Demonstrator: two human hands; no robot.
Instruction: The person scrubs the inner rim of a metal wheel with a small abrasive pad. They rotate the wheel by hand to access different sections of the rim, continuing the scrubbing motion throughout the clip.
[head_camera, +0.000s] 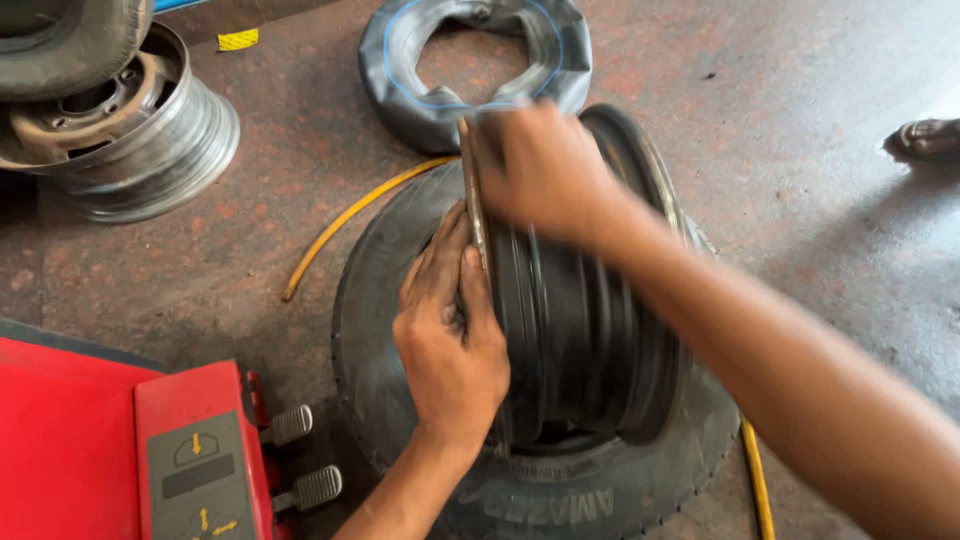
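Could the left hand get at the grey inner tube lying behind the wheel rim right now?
Probably not directly: the left hand is pressed on the dark rim, which stands between it and the inner tube.
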